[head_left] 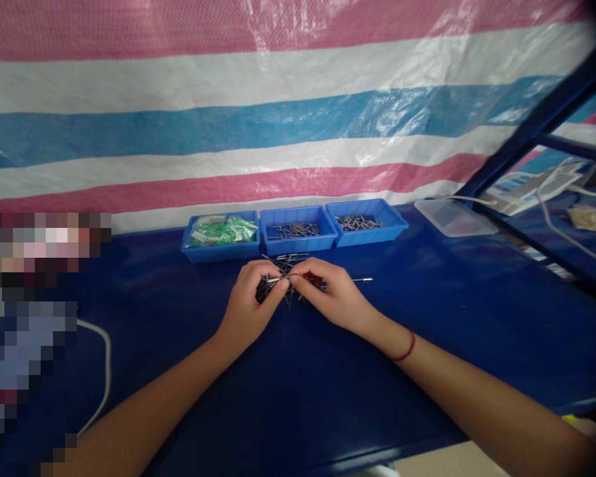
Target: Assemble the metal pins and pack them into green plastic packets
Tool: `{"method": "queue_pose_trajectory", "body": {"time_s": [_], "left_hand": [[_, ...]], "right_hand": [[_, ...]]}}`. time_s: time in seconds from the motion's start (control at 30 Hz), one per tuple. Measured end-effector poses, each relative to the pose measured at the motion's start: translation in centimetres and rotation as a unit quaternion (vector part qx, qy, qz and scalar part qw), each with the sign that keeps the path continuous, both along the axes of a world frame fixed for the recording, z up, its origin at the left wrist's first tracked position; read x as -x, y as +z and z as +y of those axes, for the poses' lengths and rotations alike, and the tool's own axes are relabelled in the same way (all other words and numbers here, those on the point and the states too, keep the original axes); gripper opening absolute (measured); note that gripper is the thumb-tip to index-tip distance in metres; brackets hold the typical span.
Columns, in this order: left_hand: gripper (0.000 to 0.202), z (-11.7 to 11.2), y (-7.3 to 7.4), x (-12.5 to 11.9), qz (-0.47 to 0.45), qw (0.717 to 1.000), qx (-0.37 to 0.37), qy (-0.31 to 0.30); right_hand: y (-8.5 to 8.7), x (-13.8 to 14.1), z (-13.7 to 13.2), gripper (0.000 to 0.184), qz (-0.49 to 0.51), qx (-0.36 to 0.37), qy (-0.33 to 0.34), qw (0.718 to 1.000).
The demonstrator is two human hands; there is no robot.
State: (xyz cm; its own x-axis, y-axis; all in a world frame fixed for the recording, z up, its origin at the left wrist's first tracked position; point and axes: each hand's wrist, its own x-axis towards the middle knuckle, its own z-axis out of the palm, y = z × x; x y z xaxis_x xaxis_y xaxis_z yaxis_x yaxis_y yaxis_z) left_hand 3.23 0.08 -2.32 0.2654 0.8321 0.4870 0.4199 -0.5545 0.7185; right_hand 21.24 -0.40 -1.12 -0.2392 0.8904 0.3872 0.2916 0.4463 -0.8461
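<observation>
My left hand (248, 298) is closed in a pinch on a slim silver metal pin (274, 280), held a little above the table. My right hand (340, 295) meets it from the right, thumb and forefinger pressed together at the pin's other end. Whether those fingers grip the same pin or a second thin piece is too small to tell. Behind and beneath both hands lies a loose pile of dark, thin metal pins (289, 260), partly hidden by the fingers. One separate pin with a thicker silver end (365, 279) lies just right of my right hand.
Three blue bins stand behind the pile: a left bin (221, 253) with green-and-clear plastic packets, a middle bin (298, 246) and a right bin (372, 234) with metal pieces. A translucent lid (457, 218) lies right on the blue table (278, 397). A white cable (108, 361) runs at left.
</observation>
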Motion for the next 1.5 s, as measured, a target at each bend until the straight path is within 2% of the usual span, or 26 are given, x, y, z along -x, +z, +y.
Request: {"method": "queue_pose_trajectory", "body": {"time_s": [0.07,0.13,0.23,0.3,0.43,0.53,0.6,0.63,0.73,0.77,0.83,0.9,1.03,1.1,1.2,1.4,1.5], "left_hand": [[0.015,0.1,-0.2,0.0,0.004,1.000,0.013,0.025],[0.019,0.1,-0.3,0.1,0.011,0.998,0.017,0.056],[0.018,0.3,-0.3,0.1,0.028,0.996,0.004,0.083],[0.017,0.3,-0.2,0.1,0.040,0.996,-0.001,0.084],[0.016,0.4,-0.2,0.2,0.051,0.995,-0.002,0.081],[0.016,0.6,-0.4,0.2,0.051,0.995,0.014,0.082],[0.016,0.8,-0.5,0.3,0.048,0.995,0.028,0.082],[0.016,0.9,-0.6,0.3,0.047,0.995,0.034,0.081],[0.017,1.0,-0.6,0.3,0.051,0.995,0.043,0.076],[0.017,1.0,-0.5,0.3,0.054,0.995,0.044,0.074],[0.018,1.0,-0.4,0.3,0.061,0.995,0.044,0.072],[0.017,1.0,-0.3,0.3,0.067,0.994,0.044,0.071],[0.016,0.9,0.0,0.1,0.074,0.994,0.042,0.064],[0.015,0.8,0.2,0.0,0.079,0.994,0.039,0.059],[0.014,0.8,0.3,-0.1,0.082,0.995,0.034,0.051],[0.013,0.9,-0.1,0.0,0.080,0.995,0.013,0.051],[0.013,0.7,0.0,-0.2,0.085,0.995,-0.001,0.051]], "right_hand": [[0.0,-0.3,0.6,0.021,0.059,0.051,-0.027,0.997],[0.1,-1.1,1.5,0.025,0.143,0.084,-0.097,0.981],[0.4,-2.9,3.0,0.024,0.271,0.099,-0.203,0.936],[0.8,-4.3,3.8,0.024,0.331,0.127,-0.248,0.902],[1.6,-6.4,4.7,0.022,0.379,0.227,-0.272,0.855],[2.1,-6.9,4.7,0.017,0.377,0.241,-0.267,0.854],[2.4,-6.9,4.5,0.014,0.343,0.223,-0.253,0.877],[2.5,-6.8,4.4,0.013,0.302,0.211,-0.239,0.899],[2.7,-6.5,3.8,0.013,0.059,0.139,-0.154,0.976],[2.8,-6.4,3.6,0.013,-0.042,0.106,-0.118,0.986],[2.6,-6.0,3.1,0.013,-0.205,0.048,-0.063,0.976],[2.3,-5.7,2.7,0.018,-0.319,0.008,-0.042,0.947],[1.6,-5.0,2.2,0.020,-0.453,-0.024,-0.051,0.890],[1.5,-4.8,2.1,0.019,-0.481,-0.033,-0.048,0.875],[1.5,-4.5,2.0,0.018,-0.491,-0.048,-0.030,0.869],[2.9,-5.5,1.5,0.020,-0.458,-0.033,-0.060,0.886],[3.8,-6.1,1.2,0.017,-0.426,-0.055,-0.084,0.899]]}}
